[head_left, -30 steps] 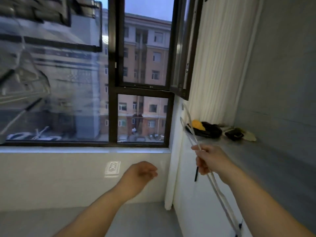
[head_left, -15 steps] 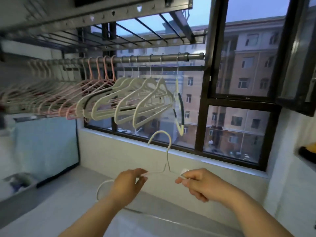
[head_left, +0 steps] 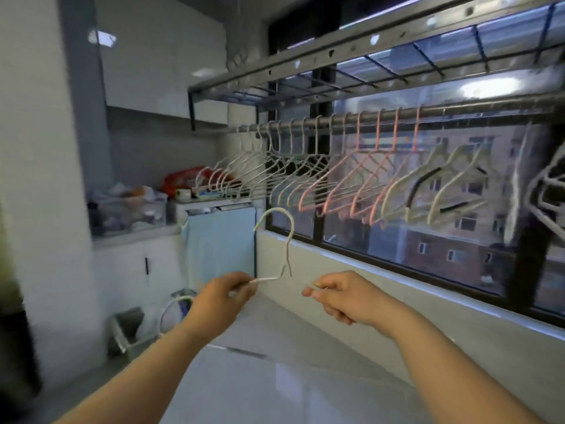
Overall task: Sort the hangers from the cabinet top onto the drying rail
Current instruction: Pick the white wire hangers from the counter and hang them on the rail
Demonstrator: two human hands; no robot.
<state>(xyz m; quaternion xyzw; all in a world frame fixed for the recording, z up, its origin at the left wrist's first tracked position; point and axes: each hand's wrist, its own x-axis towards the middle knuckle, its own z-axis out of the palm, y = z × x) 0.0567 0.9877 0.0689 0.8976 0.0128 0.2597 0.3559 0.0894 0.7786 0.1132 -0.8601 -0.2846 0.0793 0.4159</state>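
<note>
One white wire hanger was held up in front of the person, hook uppermost, near the viewer and well below the rail, touching nothing else. Two hands held it. The left hand pinched the left shoulder wire between thumb and curled fingers. The right hand had its fingers curled tight, clamped on the right shoulder wire.

One dark rail ran across the far window, left to right. A crowded row of thin pale hangers hung at its left, too blurred to count. Right of them were four pink hangers, then at least three thick cream hangers with black grips. One slatted metal shelf sat above the rail. At far left, one white cabinet carried clutter.
</note>
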